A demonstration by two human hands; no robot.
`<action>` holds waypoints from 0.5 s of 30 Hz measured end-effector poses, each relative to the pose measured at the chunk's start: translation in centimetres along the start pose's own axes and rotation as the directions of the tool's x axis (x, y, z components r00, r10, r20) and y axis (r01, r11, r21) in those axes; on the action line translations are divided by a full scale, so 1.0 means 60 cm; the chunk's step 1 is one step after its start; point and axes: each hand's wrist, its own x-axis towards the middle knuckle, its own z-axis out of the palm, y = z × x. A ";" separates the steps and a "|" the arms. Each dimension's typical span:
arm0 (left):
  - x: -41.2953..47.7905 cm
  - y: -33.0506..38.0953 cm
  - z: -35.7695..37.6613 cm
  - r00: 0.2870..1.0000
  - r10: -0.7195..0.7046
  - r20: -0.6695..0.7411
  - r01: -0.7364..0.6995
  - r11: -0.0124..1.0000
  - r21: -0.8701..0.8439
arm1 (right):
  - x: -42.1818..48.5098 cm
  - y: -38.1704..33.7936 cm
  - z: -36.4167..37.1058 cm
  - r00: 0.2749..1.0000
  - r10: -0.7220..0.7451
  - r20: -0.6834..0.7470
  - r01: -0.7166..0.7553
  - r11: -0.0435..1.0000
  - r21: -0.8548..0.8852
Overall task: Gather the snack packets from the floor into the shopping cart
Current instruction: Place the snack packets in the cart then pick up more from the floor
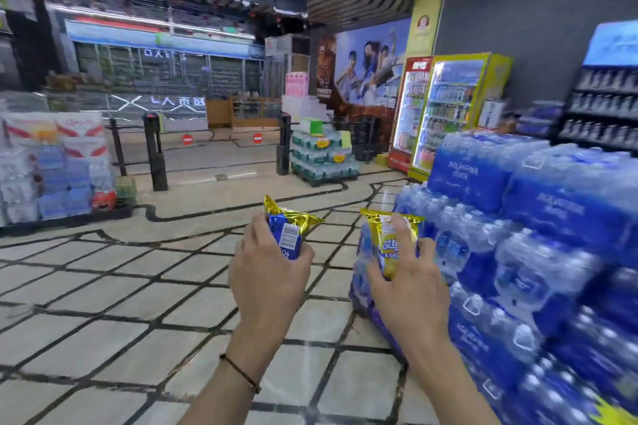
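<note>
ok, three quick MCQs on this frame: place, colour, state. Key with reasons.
1. The nearest stack of bottled-water packs is: A) right of the hands B) left of them C) under them
2. The snack packet in the left hand is mainly: A) red B) blue C) green
3. The right hand: A) open, empty B) grips a yellow snack packet C) rests on the floor
Key: 1A, it fills the right side; 2B, blue body, gold top; 3B, fingers curl round it.

Single view: head-worn, wide-angle. Faces forward and down across the floor (103, 304). Nearest: left hand (267, 272) and right hand (404, 281), low centre; water packs (552, 252) close right; gates (155, 152) far ahead.
</note>
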 end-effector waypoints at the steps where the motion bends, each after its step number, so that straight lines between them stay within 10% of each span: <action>1: -0.010 0.013 0.006 0.999 0.011 0.032 -0.010 1.000 -0.028 | -0.008 0.013 -0.018 0.999 0.025 -0.021 -0.026 0.999 -0.039; 15: -0.360 0.307 0.084 0.803 0.352 0.480 -0.135 0.893 -0.429 | -0.227 0.284 -0.365 0.842 0.404 -0.358 -0.521 0.782 -0.342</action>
